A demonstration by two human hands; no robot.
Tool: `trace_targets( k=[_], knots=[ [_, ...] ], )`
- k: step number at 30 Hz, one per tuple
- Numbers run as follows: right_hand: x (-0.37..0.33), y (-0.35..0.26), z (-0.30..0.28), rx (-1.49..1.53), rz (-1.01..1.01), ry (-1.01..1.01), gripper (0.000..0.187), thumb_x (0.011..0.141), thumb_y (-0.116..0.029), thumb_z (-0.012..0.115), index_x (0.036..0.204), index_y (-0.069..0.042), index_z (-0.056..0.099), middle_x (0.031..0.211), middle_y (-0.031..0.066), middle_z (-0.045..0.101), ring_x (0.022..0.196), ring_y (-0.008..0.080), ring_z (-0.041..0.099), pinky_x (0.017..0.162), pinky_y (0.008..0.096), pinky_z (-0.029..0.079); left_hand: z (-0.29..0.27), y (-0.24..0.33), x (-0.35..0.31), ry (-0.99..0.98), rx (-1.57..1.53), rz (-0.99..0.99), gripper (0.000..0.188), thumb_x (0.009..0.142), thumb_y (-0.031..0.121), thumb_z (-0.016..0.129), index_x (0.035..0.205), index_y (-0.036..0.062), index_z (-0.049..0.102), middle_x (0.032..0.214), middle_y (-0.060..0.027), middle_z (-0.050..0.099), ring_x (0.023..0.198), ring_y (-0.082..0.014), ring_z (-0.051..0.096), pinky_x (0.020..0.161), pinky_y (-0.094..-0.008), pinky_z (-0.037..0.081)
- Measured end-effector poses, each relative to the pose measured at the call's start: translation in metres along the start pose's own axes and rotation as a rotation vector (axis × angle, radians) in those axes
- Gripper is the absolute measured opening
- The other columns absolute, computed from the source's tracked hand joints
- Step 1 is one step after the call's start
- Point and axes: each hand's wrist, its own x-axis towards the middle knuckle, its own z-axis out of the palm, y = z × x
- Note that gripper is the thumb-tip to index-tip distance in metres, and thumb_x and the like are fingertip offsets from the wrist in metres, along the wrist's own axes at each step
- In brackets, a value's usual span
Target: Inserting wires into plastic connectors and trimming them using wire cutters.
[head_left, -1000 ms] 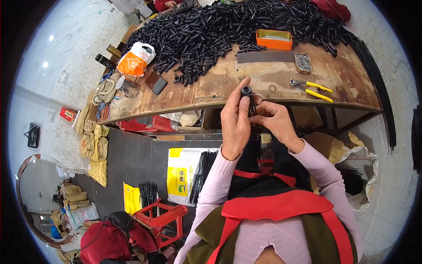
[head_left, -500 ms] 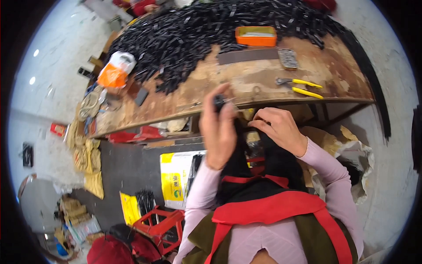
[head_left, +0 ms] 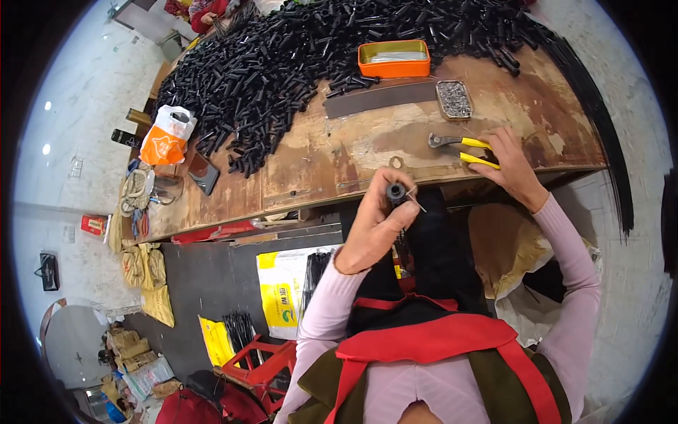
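My left hand (head_left: 373,234) is closed around a black tubular piece (head_left: 395,191), its round hollow end facing up. A thin metal wire (head_left: 419,201) sticks out sideways beside that end. My right hand (head_left: 511,164) is at the table's front right, its thumb and fingers closing on the yellow handles of end-cutting pliers (head_left: 474,142). The pliers lie on the wooden table with the jaws pointing left. A small light ring (head_left: 397,163) lies on the tabletop just beyond my left hand.
A large heap of black tubular pieces (head_left: 282,78) covers the far side of the wooden table (head_left: 282,177). Near it are an orange box (head_left: 394,68) of thin rods, a tin (head_left: 454,99) of small metal bits and a dark flat strip (head_left: 381,99). Another person's hand (head_left: 207,19) shows far left.
My right hand has left the spot near my left hand and moved right and forward onto the pliers. My left hand has lowered and shifted right, still holding the black piece.
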Motion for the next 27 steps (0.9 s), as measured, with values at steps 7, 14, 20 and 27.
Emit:
trace_targets(
  k=[7, 14, 20, 27],
  knots=[
    [-0.004, -0.059, -0.029, 1.246, 0.492, -0.36, 0.03, 0.101, -0.024, 0.048, 0.113, 0.002, 0.054, 0.086, 0.004, 0.06, 0.077, 0.011, 0.059, 0.068, 0.0253, 0.047, 0.012, 0.002, -0.008, 0.248, 0.066, -0.017, 0.025, 0.088, 0.013, 0.072, 0.102, 0.0038, 0.054, 0.08, -0.0008, 0.053, 0.063, -0.0093, 0.046, 0.058, -0.0245, 0.036],
    [-0.027, -0.128, -0.041, 0.289, 0.042, -0.092, 0.045, 0.093, -0.009, 0.055, 0.137, -0.008, 0.052, 0.11, 0.0156, 0.056, 0.103, 0.0303, 0.056, 0.091, 0.0403, 0.044, 0.022, 0.015, -0.031, 0.14, 0.254, 0.151, 0.045, 0.095, 0.026, 0.065, 0.128, -0.0021, 0.053, 0.078, 0.0007, 0.05, 0.07, -0.0075, 0.045, 0.062, -0.0217, 0.036],
    [-0.034, -0.163, -0.036, -0.051, -0.148, 0.045, 0.065, 0.079, 0.006, 0.062, 0.14, -0.011, 0.05, 0.12, 0.0175, 0.051, 0.111, 0.0368, 0.05, 0.097, 0.0441, 0.041, 0.035, 0.029, -0.055, 0.088, 0.342, 0.147, 0.054, 0.096, 0.036, 0.062, 0.132, -0.0023, 0.051, 0.083, 0.0014, 0.052, 0.071, -0.0065, 0.044, 0.064, -0.0209, 0.035],
    [-0.044, -0.17, -0.044, -0.121, -0.242, 0.058, 0.064, 0.077, 0.001, 0.067, 0.138, -0.012, 0.052, 0.104, 0.0139, 0.056, 0.092, 0.0322, 0.055, 0.081, 0.0397, 0.046, 0.033, 0.037, -0.084, 0.042, 0.345, 0.099, 0.054, 0.095, 0.034, 0.063, 0.134, -0.0007, 0.052, 0.09, 0.0011, 0.052, 0.073, -0.0063, 0.044, 0.064, -0.0207, 0.036]
  ],
)
